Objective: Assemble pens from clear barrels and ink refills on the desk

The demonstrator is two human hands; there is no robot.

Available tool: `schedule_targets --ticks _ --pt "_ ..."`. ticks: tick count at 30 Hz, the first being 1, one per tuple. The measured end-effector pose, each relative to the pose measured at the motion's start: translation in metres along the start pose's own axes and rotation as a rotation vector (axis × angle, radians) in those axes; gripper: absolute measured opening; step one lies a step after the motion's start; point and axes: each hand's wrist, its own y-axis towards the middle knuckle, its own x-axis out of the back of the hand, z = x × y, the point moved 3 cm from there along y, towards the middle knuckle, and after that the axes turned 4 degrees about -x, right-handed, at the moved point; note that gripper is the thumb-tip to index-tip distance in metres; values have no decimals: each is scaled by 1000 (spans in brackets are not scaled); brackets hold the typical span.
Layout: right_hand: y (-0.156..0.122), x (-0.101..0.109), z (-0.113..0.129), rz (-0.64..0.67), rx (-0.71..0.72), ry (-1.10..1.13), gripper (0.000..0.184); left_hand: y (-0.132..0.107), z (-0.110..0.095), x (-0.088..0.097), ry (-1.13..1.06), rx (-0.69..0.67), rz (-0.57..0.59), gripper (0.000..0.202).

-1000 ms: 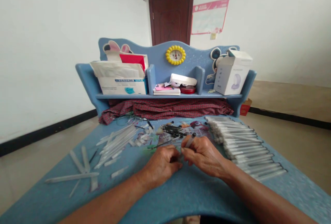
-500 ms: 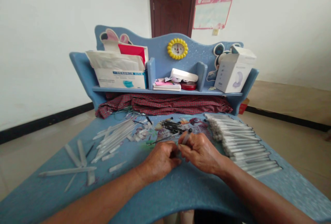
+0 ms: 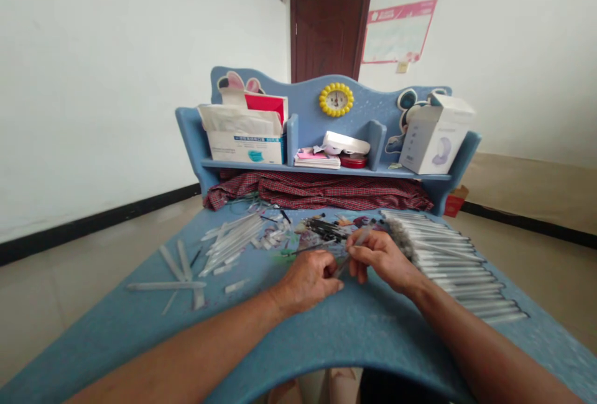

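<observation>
Both my hands meet over the middle of the blue desk [image 3: 326, 342]. My left hand [image 3: 311, 280] is curled closed, its fingertips at the lower end of a thin pen [image 3: 353, 250]. My right hand [image 3: 382, 258] pinches the same clear pen barrel, which slants up and to the right between the two hands. A heap of black pen parts [image 3: 324, 229] lies just beyond my hands. Finished pens in a long row [image 3: 452, 264] lie at my right. Loose clear barrels [image 3: 231, 241] lie scattered at my left.
A red checked cloth [image 3: 321, 189] lies under the desk's blue shelf [image 3: 326, 171]. The shelf carries a mask box [image 3: 247, 140], papers, a red tin and a white carton [image 3: 433, 137]. A yellow clock [image 3: 336, 99] is on the backboard. A brown door [image 3: 329, 28] stands behind.
The view has shifted to the left and down, so the desk sits further right. My hands have moved slightly apart, and the pen now slants between them.
</observation>
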Motion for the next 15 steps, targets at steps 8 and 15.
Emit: schedule_targets --ticks 8,15 --pt "-3 2 -2 -4 -36 6 18 -2 3 -3 2 -11 -16 14" --pt "-4 1 -2 -27 -60 -83 22 -3 2 -6 52 -42 -25 16"
